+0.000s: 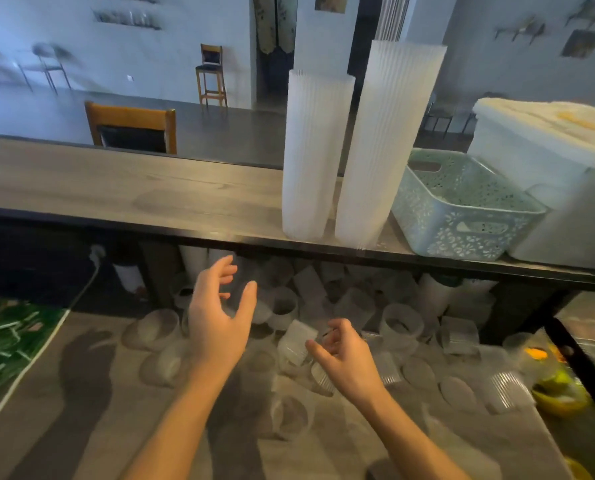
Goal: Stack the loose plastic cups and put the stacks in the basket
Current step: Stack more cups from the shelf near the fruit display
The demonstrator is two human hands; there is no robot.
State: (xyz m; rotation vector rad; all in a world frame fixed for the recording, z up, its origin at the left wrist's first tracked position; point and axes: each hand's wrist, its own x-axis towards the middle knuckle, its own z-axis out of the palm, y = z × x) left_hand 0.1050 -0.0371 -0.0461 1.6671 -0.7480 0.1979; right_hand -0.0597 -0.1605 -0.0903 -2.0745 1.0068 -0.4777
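While loose cups (401,325) lie scattered on the lower counter, two tall stacks (315,157) stand on the upper shelf just beside the basket (462,216), which holds no stack yet. Left hand (216,317) hovers released, fingers spread, holding nothing; right hand (341,355) has loosely curled fingers near a cup (296,342), but blur hides whether it grips. Judgement: take one cup by its wall, mouths facing one way, and nest squarely so the stack stays straight.

Cups (401,325) are clear and ribbed; stacks (315,157) milky white; basket (462,216) pale green with lacy cut-outs; counter (133,188) grey woodgrain.
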